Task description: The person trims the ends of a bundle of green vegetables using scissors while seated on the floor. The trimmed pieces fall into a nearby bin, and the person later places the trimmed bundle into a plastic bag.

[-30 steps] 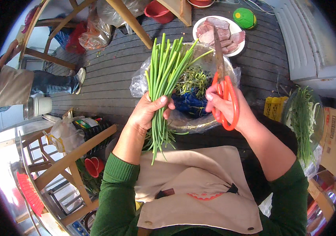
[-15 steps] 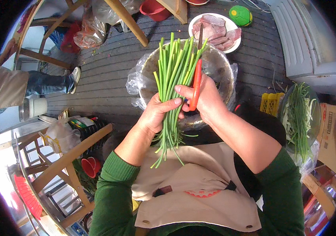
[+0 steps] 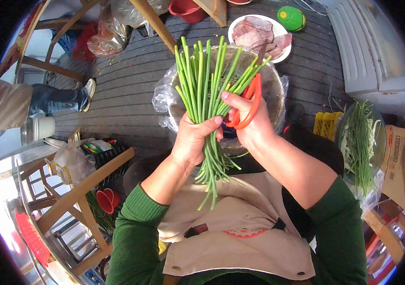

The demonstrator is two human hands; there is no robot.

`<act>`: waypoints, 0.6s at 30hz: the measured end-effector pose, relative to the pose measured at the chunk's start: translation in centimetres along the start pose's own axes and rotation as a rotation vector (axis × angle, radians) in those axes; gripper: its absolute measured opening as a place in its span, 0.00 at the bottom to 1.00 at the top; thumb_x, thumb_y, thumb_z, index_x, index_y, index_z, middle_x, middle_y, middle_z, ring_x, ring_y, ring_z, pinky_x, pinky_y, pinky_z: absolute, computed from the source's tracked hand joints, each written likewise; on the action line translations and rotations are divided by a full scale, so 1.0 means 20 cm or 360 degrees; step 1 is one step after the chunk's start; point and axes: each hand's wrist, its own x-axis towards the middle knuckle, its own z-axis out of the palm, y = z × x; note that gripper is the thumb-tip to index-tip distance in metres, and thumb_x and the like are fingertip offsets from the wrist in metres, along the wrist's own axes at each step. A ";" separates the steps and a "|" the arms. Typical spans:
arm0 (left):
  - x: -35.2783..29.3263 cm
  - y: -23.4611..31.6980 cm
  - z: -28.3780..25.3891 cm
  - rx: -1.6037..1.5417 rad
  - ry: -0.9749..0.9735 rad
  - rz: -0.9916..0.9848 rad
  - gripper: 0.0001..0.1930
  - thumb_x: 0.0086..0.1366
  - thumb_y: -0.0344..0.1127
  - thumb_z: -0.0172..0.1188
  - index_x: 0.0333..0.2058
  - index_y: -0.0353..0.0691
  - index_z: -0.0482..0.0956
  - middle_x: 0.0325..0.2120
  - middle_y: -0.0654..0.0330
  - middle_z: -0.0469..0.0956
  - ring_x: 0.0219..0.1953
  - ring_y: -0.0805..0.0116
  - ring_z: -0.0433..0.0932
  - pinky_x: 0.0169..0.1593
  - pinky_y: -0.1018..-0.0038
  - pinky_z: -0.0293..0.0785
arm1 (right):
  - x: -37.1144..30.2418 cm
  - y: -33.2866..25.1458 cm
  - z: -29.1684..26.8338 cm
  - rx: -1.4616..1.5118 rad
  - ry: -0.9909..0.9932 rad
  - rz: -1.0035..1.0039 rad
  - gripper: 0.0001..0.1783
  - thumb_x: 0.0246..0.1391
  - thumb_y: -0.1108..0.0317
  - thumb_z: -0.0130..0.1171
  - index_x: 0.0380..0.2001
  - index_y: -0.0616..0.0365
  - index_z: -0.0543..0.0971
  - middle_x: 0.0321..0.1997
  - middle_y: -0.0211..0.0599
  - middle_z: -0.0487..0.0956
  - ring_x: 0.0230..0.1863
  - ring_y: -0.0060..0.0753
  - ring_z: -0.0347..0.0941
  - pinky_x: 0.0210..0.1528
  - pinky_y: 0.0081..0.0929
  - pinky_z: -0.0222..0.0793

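Note:
My left hand (image 3: 194, 140) is closed round the middle of a bunch of garlic scapes (image 3: 205, 80). Their thick ends fan out away from me, and the thin tips hang toward my apron. My right hand (image 3: 252, 118) holds scissors (image 3: 255, 107) by their red loops, the dark blades pointing away. Its thumb also presses on a few scapes that splay to the right. Under both hands stands a round bucket (image 3: 278, 90) lined with a clear plastic bag; the hands and scapes hide much of its inside.
Beyond the bucket, a white plate (image 3: 285, 56) carries meat pieces (image 3: 254, 33), beside a green ball (image 3: 291, 19). At right are a basin of long greens (image 3: 361, 142), a yellow crate (image 3: 326, 126) and a cardboard box (image 3: 397, 164). Wooden stools (image 3: 84, 185) stand left, near another person's leg (image 3: 57, 99).
The scapes have spread into a fan, some drawn to the right by my right hand. The scissors have turned, and their red loops now show apart. My left hand keeps its grip.

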 end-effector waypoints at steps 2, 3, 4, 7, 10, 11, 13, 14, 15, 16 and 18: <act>0.00 0.01 0.00 0.0034 0.0036 0.0018 0.12 0.55 0.24 0.61 0.39 0.37 0.74 0.28 0.61 0.77 0.19 0.73 0.73 0.23 0.79 0.71 | 0.02 0.00 -0.01 0.0014 0.0060 -0.0007 0.12 0.45 0.76 0.61 0.34 0.56 0.70 0.25 0.27 0.72 0.22 0.17 0.65 0.22 0.15 0.59; -0.01 0.01 0.00 0.0051 0.0049 0.0004 0.11 0.55 0.24 0.61 0.38 0.37 0.74 0.27 0.61 0.77 0.19 0.73 0.73 0.23 0.79 0.71 | 0.02 0.00 -0.02 0.0020 0.0081 -0.0008 0.12 0.45 0.76 0.61 0.34 0.55 0.71 0.25 0.26 0.71 0.22 0.16 0.64 0.23 0.15 0.57; -0.01 0.01 0.00 0.0068 0.0060 -0.0008 0.11 0.55 0.23 0.61 0.38 0.37 0.75 0.26 0.62 0.76 0.19 0.73 0.73 0.23 0.79 0.71 | 0.02 0.00 -0.03 0.0028 0.0104 -0.0021 0.13 0.45 0.76 0.62 0.33 0.54 0.71 0.25 0.25 0.71 0.22 0.16 0.63 0.24 0.14 0.56; -0.01 0.03 -0.02 0.0181 0.0095 -0.0012 0.12 0.52 0.24 0.63 0.36 0.37 0.73 0.23 0.61 0.74 0.17 0.72 0.72 0.22 0.78 0.70 | 0.03 -0.02 -0.04 0.0008 0.0050 -0.0083 0.13 0.45 0.75 0.63 0.33 0.55 0.70 0.24 0.24 0.70 0.22 0.15 0.63 0.24 0.15 0.58; -0.01 0.05 -0.05 0.0253 0.0121 0.0033 0.10 0.51 0.23 0.63 0.33 0.37 0.74 0.24 0.60 0.75 0.18 0.72 0.71 0.22 0.78 0.70 | 0.06 -0.07 -0.06 -0.0035 -0.0015 -0.0126 0.14 0.46 0.73 0.64 0.35 0.55 0.70 0.26 0.26 0.72 0.21 0.15 0.64 0.23 0.13 0.59; -0.01 0.06 -0.06 0.0246 0.0108 0.0060 0.10 0.51 0.23 0.63 0.33 0.37 0.74 0.25 0.60 0.75 0.18 0.71 0.71 0.22 0.77 0.70 | 0.07 -0.09 -0.08 -0.0046 -0.0003 -0.0147 0.15 0.46 0.73 0.63 0.37 0.54 0.70 0.28 0.29 0.75 0.21 0.15 0.64 0.22 0.13 0.59; -0.01 0.07 -0.08 0.0218 0.0105 0.0115 0.11 0.50 0.23 0.64 0.33 0.37 0.74 0.25 0.61 0.75 0.19 0.71 0.71 0.22 0.77 0.70 | 0.09 -0.13 -0.10 -0.0091 0.0081 -0.0123 0.16 0.47 0.73 0.64 0.38 0.53 0.70 0.33 0.37 0.79 0.20 0.14 0.63 0.21 0.12 0.59; -0.01 0.09 -0.09 0.0182 0.0099 0.0171 0.11 0.50 0.23 0.64 0.33 0.36 0.74 0.26 0.60 0.75 0.19 0.71 0.71 0.23 0.76 0.70 | 0.09 -0.15 -0.12 -0.0170 0.0072 -0.0283 0.14 0.49 0.68 0.62 0.37 0.54 0.70 0.36 0.43 0.80 0.19 0.14 0.62 0.21 0.12 0.58; -0.01 0.11 -0.11 0.0222 0.0120 0.0196 0.11 0.50 0.22 0.63 0.33 0.36 0.73 0.26 0.60 0.75 0.19 0.70 0.71 0.23 0.76 0.70 | 0.09 -0.18 -0.14 -0.0198 0.0100 -0.0267 0.13 0.50 0.64 0.61 0.36 0.54 0.70 0.34 0.43 0.80 0.19 0.14 0.62 0.21 0.12 0.58; 0.00 0.14 -0.13 0.0261 0.0122 0.0237 0.11 0.50 0.22 0.63 0.34 0.36 0.73 0.25 0.60 0.75 0.18 0.70 0.71 0.23 0.75 0.70 | 0.09 -0.21 -0.15 -0.0213 0.0097 -0.0265 0.13 0.52 0.61 0.59 0.36 0.54 0.70 0.33 0.43 0.80 0.18 0.15 0.62 0.21 0.12 0.58; -0.01 0.18 -0.15 0.0217 0.0133 0.0299 0.11 0.50 0.22 0.62 0.33 0.36 0.73 0.25 0.59 0.75 0.18 0.69 0.71 0.24 0.75 0.69 | 0.09 -0.28 -0.17 -0.0286 0.0083 -0.0261 0.12 0.54 0.65 0.56 0.38 0.58 0.68 0.28 0.35 0.74 0.18 0.21 0.68 0.16 0.15 0.59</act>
